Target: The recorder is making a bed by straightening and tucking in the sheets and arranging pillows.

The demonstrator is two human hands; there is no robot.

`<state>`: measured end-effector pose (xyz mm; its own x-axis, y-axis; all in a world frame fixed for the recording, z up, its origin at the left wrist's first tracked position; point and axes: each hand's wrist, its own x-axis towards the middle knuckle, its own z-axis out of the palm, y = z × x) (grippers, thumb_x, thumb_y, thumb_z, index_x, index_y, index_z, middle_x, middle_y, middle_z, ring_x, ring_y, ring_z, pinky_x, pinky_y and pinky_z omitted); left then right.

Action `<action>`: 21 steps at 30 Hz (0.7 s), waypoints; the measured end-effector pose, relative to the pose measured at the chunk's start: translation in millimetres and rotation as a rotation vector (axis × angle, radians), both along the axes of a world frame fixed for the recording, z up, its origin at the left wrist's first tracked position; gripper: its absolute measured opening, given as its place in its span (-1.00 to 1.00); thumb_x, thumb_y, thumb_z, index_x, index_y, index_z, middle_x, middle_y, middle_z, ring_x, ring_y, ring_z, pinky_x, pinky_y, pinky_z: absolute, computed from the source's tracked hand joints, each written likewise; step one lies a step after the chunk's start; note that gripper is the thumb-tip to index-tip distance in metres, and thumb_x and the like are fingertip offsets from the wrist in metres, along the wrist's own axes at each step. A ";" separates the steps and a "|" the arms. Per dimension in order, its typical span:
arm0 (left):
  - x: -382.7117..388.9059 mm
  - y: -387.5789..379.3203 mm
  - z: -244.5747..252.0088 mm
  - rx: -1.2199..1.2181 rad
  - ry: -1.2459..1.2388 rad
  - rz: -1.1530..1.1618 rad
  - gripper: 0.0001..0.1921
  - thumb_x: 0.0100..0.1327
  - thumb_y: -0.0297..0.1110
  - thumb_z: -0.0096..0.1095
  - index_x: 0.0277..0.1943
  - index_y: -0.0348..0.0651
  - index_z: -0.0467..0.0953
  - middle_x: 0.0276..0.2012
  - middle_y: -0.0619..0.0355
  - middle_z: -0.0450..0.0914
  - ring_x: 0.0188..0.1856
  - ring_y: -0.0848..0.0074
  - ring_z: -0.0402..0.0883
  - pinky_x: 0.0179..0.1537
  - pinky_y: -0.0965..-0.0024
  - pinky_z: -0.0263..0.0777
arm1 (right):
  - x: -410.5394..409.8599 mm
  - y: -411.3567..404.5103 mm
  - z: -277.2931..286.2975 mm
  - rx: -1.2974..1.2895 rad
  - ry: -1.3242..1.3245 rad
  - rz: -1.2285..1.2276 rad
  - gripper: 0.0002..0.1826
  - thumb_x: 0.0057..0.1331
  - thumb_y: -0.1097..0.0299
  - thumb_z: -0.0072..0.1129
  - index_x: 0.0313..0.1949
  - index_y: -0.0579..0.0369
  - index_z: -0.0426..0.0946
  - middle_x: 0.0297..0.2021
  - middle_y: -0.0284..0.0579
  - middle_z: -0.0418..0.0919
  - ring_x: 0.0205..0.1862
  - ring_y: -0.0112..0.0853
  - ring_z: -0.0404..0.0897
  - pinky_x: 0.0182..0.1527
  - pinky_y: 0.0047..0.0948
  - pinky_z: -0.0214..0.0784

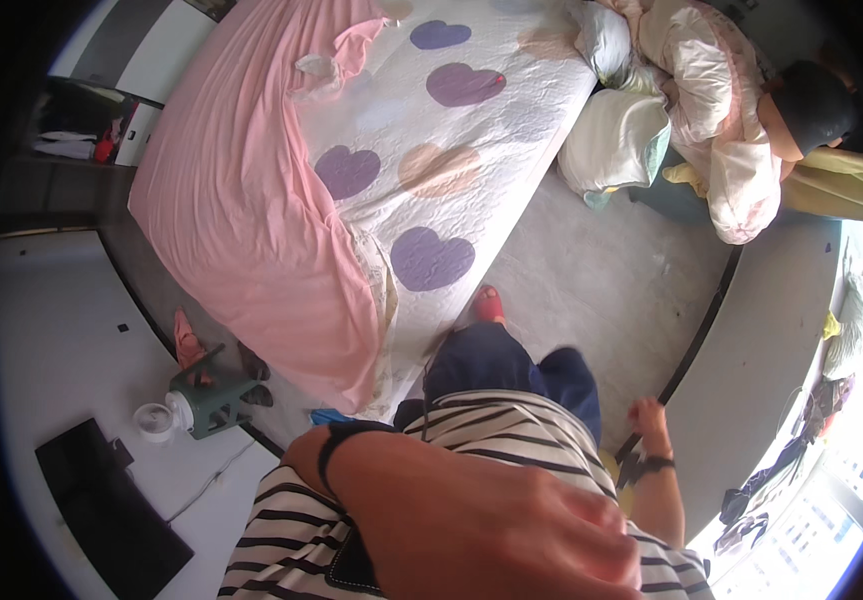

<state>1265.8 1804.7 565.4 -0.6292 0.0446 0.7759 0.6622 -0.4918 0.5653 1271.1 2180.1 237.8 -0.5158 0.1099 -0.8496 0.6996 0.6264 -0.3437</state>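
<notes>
My left hand [506, 517] is large and close to the camera, in front of my striped shirt, with its fingers curled; whether it holds something is hidden. Beyond the shirt's right side, my right hand [649, 417] hangs low with bent fingers, and nothing can be made out in it. Both wrists wear dark bands. Before me lies a bed with a white mattress cover [439, 169] printed with purple and peach hearts. A pink sheet [251, 210] lies gathered along the bed's left part and hangs over its edge.
Pillows [615, 139] and a bundled quilt [739, 150] are heaped at the upper right, beside a dark rounded object. A green stool [221, 401] with a white fan stands at the left, near a wall-mounted screen [112, 495]. Clothes hang by the bright window at the right.
</notes>
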 end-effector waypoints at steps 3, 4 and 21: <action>-33.1 -34.7 -8.1 -0.250 -0.130 -0.101 -0.85 0.10 -0.36 0.01 -0.27 -0.15 0.43 -0.26 0.03 0.45 -0.39 0.41 0.45 -0.39 0.40 0.30 | -78.0 -34.1 3.5 -0.031 0.102 -0.034 -0.81 0.14 0.27 -0.11 -0.43 0.11 0.41 -0.59 -0.30 0.43 -0.55 -0.56 0.41 -0.59 -0.62 0.19; -51.5 -54.1 -22.1 -0.405 -0.204 -0.313 -0.93 0.08 -0.49 -0.02 -0.41 -0.27 0.41 -0.28 -0.08 0.43 -0.37 0.28 0.49 -0.38 0.30 0.31 | -104.5 -36.5 0.3 -0.015 0.106 -0.039 -0.81 0.14 0.27 -0.11 -0.43 0.11 0.41 -0.59 -0.30 0.43 -0.55 -0.56 0.41 -0.59 -0.62 0.19; 95.5 -36.8 -203.2 0.136 -2.834 0.575 -0.70 0.16 -0.19 -0.09 -0.04 0.03 0.24 -0.27 0.22 0.44 -0.31 0.48 0.48 -0.33 0.35 0.30 | -529.2 -112.6 -146.8 0.287 0.492 0.375 -0.30 -0.06 0.04 0.15 -0.05 0.34 0.25 -0.09 0.14 0.36 -0.03 -0.13 0.35 0.00 -0.32 0.16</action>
<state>1361.3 1767.9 362.2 0.4304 -0.2389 -0.8704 -0.6956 -0.7023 -0.1512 742.0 2067.5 91.0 -0.8819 0.0339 -0.4702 0.2217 0.9100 -0.3503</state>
